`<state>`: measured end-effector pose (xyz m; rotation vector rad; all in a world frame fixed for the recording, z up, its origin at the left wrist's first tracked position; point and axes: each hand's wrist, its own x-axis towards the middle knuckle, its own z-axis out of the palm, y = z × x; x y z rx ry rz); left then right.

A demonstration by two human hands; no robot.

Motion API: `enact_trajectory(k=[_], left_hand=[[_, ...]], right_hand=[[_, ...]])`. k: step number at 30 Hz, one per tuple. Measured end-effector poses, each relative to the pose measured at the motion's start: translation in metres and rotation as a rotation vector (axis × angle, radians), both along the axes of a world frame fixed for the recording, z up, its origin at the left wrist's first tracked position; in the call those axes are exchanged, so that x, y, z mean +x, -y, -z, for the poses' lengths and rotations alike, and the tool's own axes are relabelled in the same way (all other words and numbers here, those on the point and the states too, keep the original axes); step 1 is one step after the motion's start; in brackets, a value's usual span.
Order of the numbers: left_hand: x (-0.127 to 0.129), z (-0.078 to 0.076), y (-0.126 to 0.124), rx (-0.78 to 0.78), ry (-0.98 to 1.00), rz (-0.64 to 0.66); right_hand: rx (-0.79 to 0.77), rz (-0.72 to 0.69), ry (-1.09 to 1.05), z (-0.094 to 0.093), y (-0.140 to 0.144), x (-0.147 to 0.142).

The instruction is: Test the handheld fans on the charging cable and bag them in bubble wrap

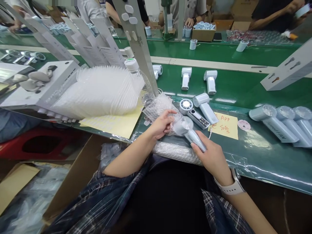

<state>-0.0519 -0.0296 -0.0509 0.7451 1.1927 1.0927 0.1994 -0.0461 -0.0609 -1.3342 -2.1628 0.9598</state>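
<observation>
A light-blue handheld fan (196,140) slants in front of me over the near edge of the bench. My right hand (211,153) is closed round the lower end of its handle. At the fan's head, my left hand (162,125) has its fingers curled on a clear plastic bag (173,127) that lies against the head. Crumpled clear wrap (162,104) is just beyond that hand. Close behind lie a fan with a round grille and dark panel (186,104) and another light-blue fan (206,109). Bubble wrap (177,152) runs along the edge below my hands.
Left stands a stack of white translucent sleeves (104,91) beside a plastic bottle (133,66). A metal post (140,42) rises behind. Several wrapped fans (280,125) lie right, past a yellow note (229,130). More fans (186,78) rest on the green belt (168,78); people sit across.
</observation>
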Motion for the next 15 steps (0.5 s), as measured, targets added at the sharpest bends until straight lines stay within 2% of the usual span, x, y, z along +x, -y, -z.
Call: enact_trajectory(k=[2,3,5,7,9,10,12,14,15], left_hand=[[-0.002,-0.003,0.001,0.03,-0.011,-0.044],[-0.002,-0.006,0.004,0.084,-0.085,-0.037],[0.001,-0.013,0.013,0.271,-0.394,0.025],[0.008,-0.023,0.026,0.547,-0.813,0.196],[0.017,-0.034,0.039,0.804,-1.157,0.434],[0.022,-0.041,0.044,0.91,-1.285,0.538],[0.029,-0.056,0.049,1.033,-1.486,0.638],[0.033,-0.075,0.051,1.059,-1.548,0.617],[0.035,-0.086,0.051,1.051,-1.496,0.595]], right_hand=[[0.074,-0.027,0.067,0.003,0.0,-0.004],[0.12,-0.036,0.095,0.004,0.002,-0.006],[0.208,-0.047,0.145,0.004,0.008,-0.01],[0.273,-0.06,0.171,0.001,0.012,-0.013],[0.277,-0.083,0.132,-0.005,0.011,-0.014],[0.256,-0.072,0.082,-0.01,0.008,-0.013],[0.166,0.054,-0.069,-0.022,0.0,-0.007],[-0.059,0.166,-0.303,-0.036,-0.005,0.002],[-0.222,0.143,-0.445,-0.044,-0.004,0.006]])
